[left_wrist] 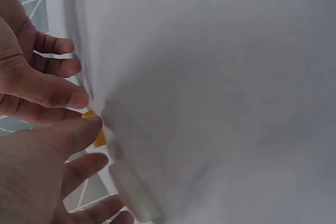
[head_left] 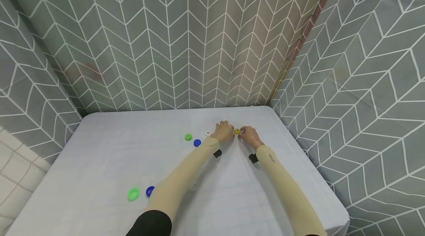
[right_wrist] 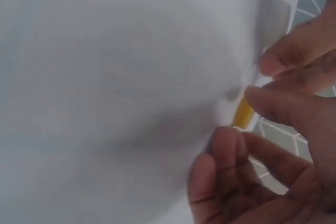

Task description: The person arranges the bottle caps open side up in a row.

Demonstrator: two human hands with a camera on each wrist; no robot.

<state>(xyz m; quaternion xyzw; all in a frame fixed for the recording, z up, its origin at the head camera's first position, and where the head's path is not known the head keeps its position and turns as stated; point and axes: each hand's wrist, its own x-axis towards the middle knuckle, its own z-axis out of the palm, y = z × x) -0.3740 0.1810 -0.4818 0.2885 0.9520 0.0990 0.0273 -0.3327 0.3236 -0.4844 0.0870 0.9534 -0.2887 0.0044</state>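
Observation:
A small yellow round cap (head_left: 237, 131) lies between my two hands near the table's far edge. My left hand (head_left: 224, 132) is on its left side, thumb tip overlapping the cap (left_wrist: 100, 139) in the left wrist view, the index close beneath. From the other side my right hand (head_left: 251, 136) pinches the cap (right_wrist: 243, 113) between thumb and index. The two hands' fingertips are close together. Just left of my left hand is a white round piece (head_left: 207, 133), partly hidden in the head view. In the left wrist view, a whitish cylinder (left_wrist: 135, 192) stands beside the left fingers.
A green disc (head_left: 188, 137) and a blue disc (head_left: 197, 143) lie left of my left forearm. Nearer the front are a green round lid (head_left: 133, 194), a partly covered blue lid (head_left: 149, 191) and a clear ring (head_left: 193, 186). Patterned curtains (head_left: 186, 44) surround the white-covered table (head_left: 99, 154).

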